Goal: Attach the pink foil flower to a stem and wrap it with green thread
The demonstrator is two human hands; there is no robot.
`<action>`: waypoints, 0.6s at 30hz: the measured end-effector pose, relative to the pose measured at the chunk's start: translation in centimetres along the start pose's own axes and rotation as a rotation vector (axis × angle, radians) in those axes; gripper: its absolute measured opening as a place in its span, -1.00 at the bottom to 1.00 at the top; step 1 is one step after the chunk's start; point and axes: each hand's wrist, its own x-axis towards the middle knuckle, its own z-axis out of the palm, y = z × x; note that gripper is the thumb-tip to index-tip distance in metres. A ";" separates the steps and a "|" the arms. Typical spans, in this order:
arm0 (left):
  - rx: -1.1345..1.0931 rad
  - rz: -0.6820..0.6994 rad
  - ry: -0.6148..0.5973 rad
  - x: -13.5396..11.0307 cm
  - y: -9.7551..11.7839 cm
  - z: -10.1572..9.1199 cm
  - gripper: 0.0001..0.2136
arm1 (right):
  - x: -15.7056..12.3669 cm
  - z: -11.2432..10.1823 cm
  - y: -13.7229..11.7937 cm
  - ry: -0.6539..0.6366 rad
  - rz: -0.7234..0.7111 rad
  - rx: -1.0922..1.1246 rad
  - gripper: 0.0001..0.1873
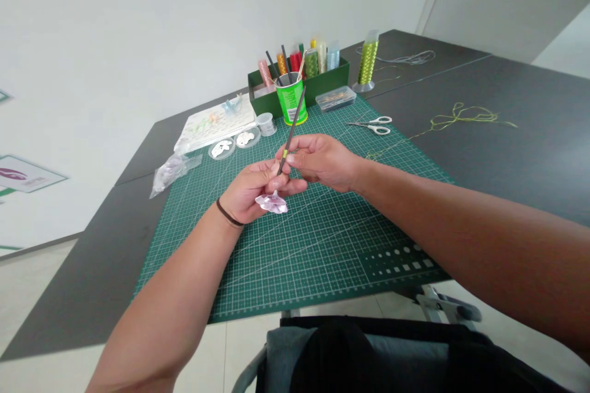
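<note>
A dark bag (364, 359) lies at the bottom edge of the view, just short of the table (92, 270). Above the green cutting mat (322, 245), the left hand (258, 190), with a dark band (228, 214) on its wrist, has its fingers (262, 181) curled closed around a stick (292, 126). The right hand (322, 163) comes in from the other side, with its fingers (295, 150) pinched on the stick beside a short yellow-green wrap (284, 153). A pale pink flower (271, 202) sits at the stick's lower end, just below the left hand. Its petals are in place, the wrap covers only a short stretch, and most of the stick is bare. On the mat beyond lie two round lids (221, 148) holding white petals, a pink bag (173, 173), scissors (373, 125) and a booklet (214, 126). Farther back stand a green cup (291, 104), a green box (322, 80) of spools, and a spool of green wire (367, 61). The cup has a label, but no writing on it can be read.
</note>
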 end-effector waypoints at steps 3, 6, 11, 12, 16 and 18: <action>0.004 -0.002 -0.021 0.0 0.0 0.2 -0.85 | -0.1 0.0 0.1 -0.022 0.010 0.022 -0.75; -0.021 -0.001 -0.034 0.0 0.1 0.2 -0.82 | -0.1 -0.2 0.3 -0.070 -0.010 0.030 -0.73; -0.020 -0.019 -0.020 0.1 0.3 -0.2 -0.81 | 0.0 -0.4 0.7 -0.057 0.001 -0.028 -0.72; -0.020 -0.021 -0.015 0.1 0.4 -0.3 -0.81 | 0.0 -0.4 0.6 -0.045 0.008 -0.042 -0.73; 0.000 0.003 0.008 0.3 0.4 -0.5 -0.77 | 0.1 -0.1 0.4 0.002 0.020 -0.084 -0.79; 0.053 0.036 0.043 0.5 0.3 -0.5 -0.75 | 0.3 0.1 0.3 0.050 0.020 -0.102 -0.84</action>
